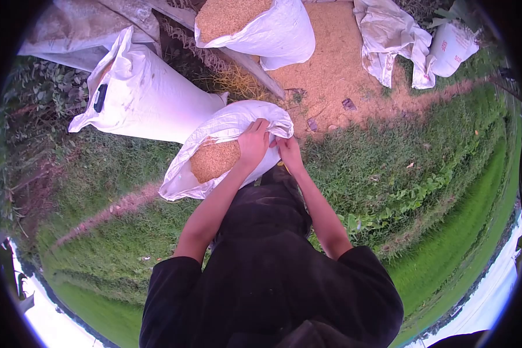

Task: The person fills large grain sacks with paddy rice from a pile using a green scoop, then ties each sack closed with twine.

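Observation:
A white woven sack (182, 168) stands in front of my body with its mouth wide, and loose tan grain or husks (216, 161) show inside. My left hand (254, 142) lies over the sack's right rim, fingers curled on the folded cloth. Close beside it, my right hand (289, 153) pinches the outer edge of the same rim. The fingertips of the right hand are partly hidden by the cloth. Against the far side of this sack leans a fuller white sack (151, 95), with a small dark object (100, 98) at its top edge.
Another sack (284, 35) filled with the tan material stands at the back, by a wooden beam (252, 72). Behind it spreads a tan heap (336, 49). A crumpled empty sack (397, 37) and a printed sack (453, 49) lie back right. Grass (377, 162) surrounds me.

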`<act>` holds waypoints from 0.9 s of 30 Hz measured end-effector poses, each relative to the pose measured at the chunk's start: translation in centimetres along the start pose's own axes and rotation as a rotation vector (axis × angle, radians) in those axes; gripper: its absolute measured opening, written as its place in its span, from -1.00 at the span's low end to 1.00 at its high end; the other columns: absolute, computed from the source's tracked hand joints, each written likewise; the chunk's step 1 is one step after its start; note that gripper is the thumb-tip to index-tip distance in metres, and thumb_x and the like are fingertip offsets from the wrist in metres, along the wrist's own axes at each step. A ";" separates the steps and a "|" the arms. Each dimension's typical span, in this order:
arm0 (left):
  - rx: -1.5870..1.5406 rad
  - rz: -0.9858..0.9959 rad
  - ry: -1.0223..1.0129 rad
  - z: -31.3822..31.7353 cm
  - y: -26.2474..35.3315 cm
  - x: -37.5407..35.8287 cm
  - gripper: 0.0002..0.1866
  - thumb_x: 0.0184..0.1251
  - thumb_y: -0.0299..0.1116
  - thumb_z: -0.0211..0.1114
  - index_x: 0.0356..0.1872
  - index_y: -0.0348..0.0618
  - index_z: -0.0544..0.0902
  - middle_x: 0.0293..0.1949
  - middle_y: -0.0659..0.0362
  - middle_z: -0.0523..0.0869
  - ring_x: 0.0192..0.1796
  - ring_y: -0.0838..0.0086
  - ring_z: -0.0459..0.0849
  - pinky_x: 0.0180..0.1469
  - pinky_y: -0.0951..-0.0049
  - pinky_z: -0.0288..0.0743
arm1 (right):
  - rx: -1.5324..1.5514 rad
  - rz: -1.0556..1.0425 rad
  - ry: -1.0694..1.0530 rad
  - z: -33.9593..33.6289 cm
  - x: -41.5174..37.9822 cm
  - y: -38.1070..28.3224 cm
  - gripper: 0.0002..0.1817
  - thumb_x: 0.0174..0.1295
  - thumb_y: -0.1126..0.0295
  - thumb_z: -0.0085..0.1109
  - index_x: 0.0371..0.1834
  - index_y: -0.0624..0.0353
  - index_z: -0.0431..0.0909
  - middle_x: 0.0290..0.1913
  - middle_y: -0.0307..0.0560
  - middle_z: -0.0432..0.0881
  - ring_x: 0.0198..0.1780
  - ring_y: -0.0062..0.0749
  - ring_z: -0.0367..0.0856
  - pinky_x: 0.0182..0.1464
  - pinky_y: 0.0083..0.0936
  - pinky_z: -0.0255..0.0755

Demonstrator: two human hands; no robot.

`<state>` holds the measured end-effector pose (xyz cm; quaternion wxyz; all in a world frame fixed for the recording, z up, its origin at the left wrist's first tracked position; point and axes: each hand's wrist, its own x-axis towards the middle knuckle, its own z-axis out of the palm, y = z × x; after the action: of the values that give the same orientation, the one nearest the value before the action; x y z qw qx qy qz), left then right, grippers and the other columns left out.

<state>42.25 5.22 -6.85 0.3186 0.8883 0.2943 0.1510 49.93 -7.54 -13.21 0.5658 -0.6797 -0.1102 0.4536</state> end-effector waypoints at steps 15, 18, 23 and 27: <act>0.014 -0.024 0.038 0.6 -0.5 -0.3 -0.79 0.06 -0.51 0.28 -0.24 -0.10 0.55 -0.38 0.11 0.66 -0.27 0.17 0.66 -0.26 0.17 0.52 | -0.302 -0.292 0.052 -0.4 1.5 1.6 -0.81 0.44 0.42 -0.02 -0.17 0.35 0.52 -0.53 -0.16 0.54 -0.46 -0.55 0.49 -0.39 -0.51 0.39; 0.016 -0.011 0.057 0.4 -0.6 0.3 -0.79 0.06 -0.49 0.29 -0.24 -0.10 0.57 -0.41 0.09 0.65 -0.31 0.14 0.66 -0.30 0.16 0.52 | -0.084 -0.117 0.023 -0.2 0.7 0.4 -0.83 0.42 0.42 0.02 -0.19 0.35 0.51 -0.50 -0.16 0.57 -0.46 -0.57 0.53 -0.40 -0.53 0.43; 0.031 -0.028 0.044 0.5 -0.7 0.3 -0.79 0.05 -0.48 0.30 -0.24 -0.10 0.57 -0.41 0.08 0.65 -0.31 0.15 0.66 -0.30 0.17 0.52 | -0.205 0.001 -0.016 -1.5 -0.4 0.5 -0.85 0.42 0.43 0.03 -0.16 0.32 0.51 -0.47 -0.22 0.58 -0.50 -0.59 0.51 -0.41 -0.60 0.42; 0.028 -0.017 0.071 0.7 -0.4 0.4 -0.81 0.05 -0.48 0.31 -0.27 -0.10 0.57 -0.42 0.11 0.66 -0.30 0.19 0.66 -0.27 0.20 0.53 | -0.232 -0.058 0.003 -0.4 1.9 -0.5 -0.89 0.35 0.49 0.05 -0.23 0.30 0.54 -0.54 -0.16 0.62 -0.48 -0.55 0.63 -0.39 -0.53 0.50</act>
<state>42.68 5.37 -7.66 0.2970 0.8842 0.3148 0.1755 51.48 -6.36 -13.71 0.4962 -0.7378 -0.1807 0.4204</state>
